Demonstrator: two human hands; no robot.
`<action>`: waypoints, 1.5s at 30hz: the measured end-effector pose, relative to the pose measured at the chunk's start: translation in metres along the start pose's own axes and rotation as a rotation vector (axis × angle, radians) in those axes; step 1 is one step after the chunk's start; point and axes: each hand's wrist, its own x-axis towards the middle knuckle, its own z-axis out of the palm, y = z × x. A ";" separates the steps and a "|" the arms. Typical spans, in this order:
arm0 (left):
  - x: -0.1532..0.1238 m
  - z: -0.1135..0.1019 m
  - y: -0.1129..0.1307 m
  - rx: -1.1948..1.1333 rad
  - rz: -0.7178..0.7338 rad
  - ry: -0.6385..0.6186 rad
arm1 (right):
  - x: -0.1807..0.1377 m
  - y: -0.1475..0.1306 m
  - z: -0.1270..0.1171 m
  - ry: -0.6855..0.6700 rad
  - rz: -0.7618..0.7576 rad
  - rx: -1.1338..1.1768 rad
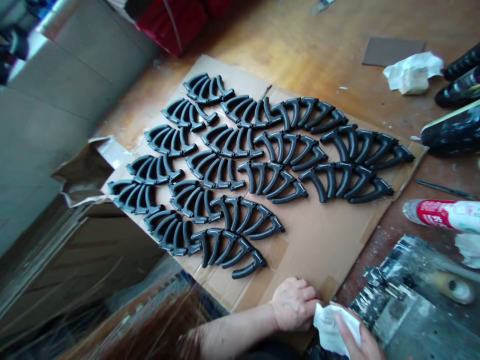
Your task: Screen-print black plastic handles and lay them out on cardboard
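My left hand (pixel 294 303) is closed near the front edge of the cardboard sheet (pixel 300 245), its fingers curled; whatever is in it is hidden. Just right of it, my right hand (pixel 362 340) grips a crumpled white wipe (pixel 335 330), paper or cloth, with the thumb pressed on it. The wipe's edge meets or nearly meets the left hand's fingers. Beyond both hands, many black curved handles (pixel 243 220) lie on the sheet in slanting rows, nested in fan-like groups. Neither hand touches these rows.
On the right lie a red-and-white bottle (pixel 435 212), a thin dark rod (pixel 444 189) and a paint-stained board (pixel 416 310). Farther back are a white wrapped block (pixel 414 75) and a brown flat piece (pixel 393 51). A red box (pixel 172 25) stands at the far edge, near the tiled wall (pixel 82 75).
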 end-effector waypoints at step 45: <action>0.000 -0.005 0.001 -0.096 -0.009 0.099 | -0.003 -0.015 -0.003 0.054 0.017 -0.362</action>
